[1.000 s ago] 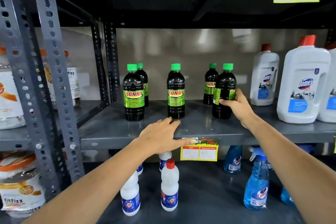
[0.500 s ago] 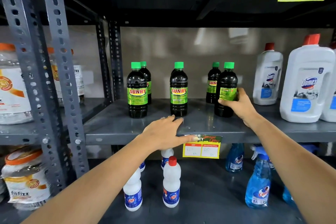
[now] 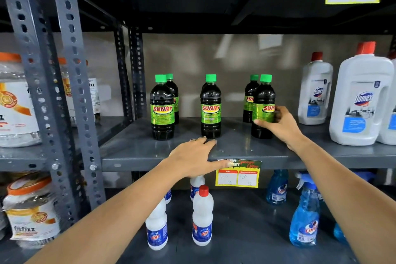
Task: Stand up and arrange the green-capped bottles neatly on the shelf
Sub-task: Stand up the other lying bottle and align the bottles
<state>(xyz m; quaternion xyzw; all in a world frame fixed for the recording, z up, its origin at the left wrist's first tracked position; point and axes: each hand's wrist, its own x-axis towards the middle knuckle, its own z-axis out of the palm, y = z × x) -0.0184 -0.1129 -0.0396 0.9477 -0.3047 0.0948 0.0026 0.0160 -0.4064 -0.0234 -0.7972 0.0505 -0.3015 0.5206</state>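
on the shelf [image 3: 235, 148], right hand [image 3: 280, 126] grips bottle [image 3: 264, 105]; left hand [image 3: 192, 158] flat

Single head-worn view, facing forward and slightly downward at close range onto the grey shelf [image 3: 150, 152]; both forearms enter from below.

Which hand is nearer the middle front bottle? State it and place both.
Left. The left hand rests on the shelf edge just below the middle front bottle; the right hand grips the right front bottle.
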